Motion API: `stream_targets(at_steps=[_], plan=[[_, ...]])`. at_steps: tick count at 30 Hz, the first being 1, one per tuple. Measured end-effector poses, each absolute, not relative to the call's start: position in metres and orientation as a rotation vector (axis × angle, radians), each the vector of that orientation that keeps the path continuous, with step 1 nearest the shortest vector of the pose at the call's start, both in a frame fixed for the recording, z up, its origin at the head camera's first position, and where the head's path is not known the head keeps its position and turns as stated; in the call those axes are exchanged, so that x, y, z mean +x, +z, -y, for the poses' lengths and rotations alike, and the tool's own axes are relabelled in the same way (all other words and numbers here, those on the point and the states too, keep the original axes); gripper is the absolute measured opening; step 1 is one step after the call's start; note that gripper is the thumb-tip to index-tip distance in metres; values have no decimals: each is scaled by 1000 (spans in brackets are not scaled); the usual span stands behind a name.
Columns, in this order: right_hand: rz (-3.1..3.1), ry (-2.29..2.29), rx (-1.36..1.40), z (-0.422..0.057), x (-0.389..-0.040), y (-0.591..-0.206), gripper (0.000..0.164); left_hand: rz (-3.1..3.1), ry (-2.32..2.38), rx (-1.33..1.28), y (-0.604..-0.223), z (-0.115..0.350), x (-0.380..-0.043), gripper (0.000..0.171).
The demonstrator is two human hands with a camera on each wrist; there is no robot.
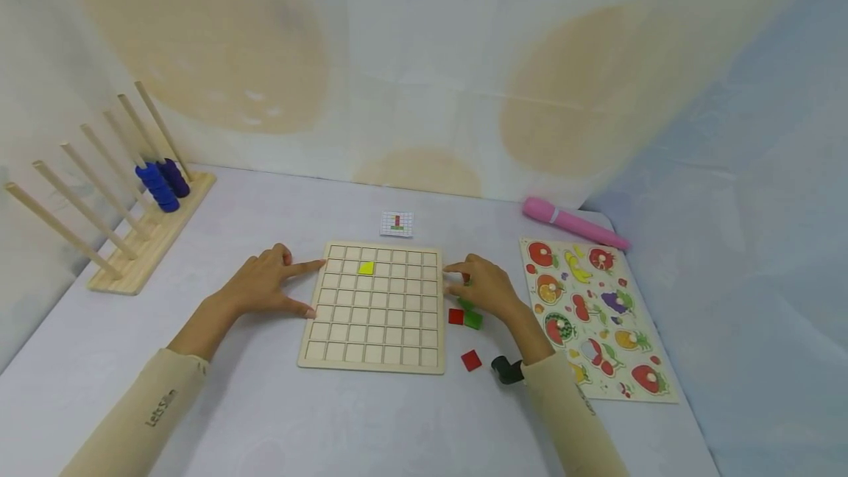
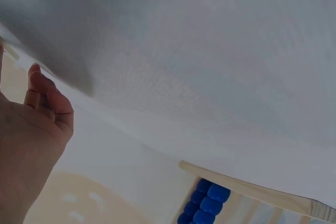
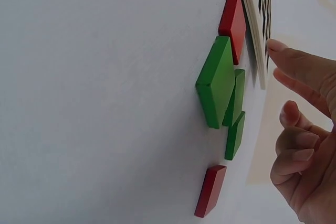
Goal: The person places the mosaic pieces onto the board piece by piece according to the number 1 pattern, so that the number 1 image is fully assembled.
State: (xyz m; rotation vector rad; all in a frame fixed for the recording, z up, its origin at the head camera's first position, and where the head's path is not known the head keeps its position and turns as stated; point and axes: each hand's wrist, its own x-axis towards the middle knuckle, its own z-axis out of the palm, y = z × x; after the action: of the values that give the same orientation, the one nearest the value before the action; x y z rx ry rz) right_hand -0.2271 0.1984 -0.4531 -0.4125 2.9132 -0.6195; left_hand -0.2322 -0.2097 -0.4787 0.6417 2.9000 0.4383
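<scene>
A wooden grid board (image 1: 371,369) lies flat in the middle, one yellow square tile (image 1: 366,268) in a cell of its upper part. My left hand (image 1: 261,282) touches the board's left edge with straight index finger and thumb, its other fingers curled in. Across from it, my right hand (image 1: 483,284) has index finger and thumb stretched to the right edge. Under and beside that hand lie green tiles (image 3: 215,80) and red tiles (image 3: 233,22), partly hidden in the head view. A small pattern card (image 1: 397,224) lies behind the board.
At the left stands a wooden peg rack (image 1: 135,285) with blue beads (image 1: 157,188). To the right lies a fruit puzzle board (image 1: 530,241), with a pink marker-like stick (image 1: 573,225) behind it. A dark green curved piece (image 1: 506,370) sits by the right sleeve.
</scene>
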Motion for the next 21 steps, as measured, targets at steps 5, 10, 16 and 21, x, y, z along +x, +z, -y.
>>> stream_targets(at_steps=[5,10,16,21], plan=[[-2911,-601,-427,-204,-224,-455,40,-2902,423,652,-477,210,-232,100],[-2893,-595,-383,-210,-221,-459,40,-2904,416,651,-477,211,-232,101],[-2887,-628,-383,-216,-217,-460,40,-2905,402,671,-479,212,-234,102],[-2880,-674,-402,-222,-213,-462,37,-2903,399,678,-481,212,-234,104]])
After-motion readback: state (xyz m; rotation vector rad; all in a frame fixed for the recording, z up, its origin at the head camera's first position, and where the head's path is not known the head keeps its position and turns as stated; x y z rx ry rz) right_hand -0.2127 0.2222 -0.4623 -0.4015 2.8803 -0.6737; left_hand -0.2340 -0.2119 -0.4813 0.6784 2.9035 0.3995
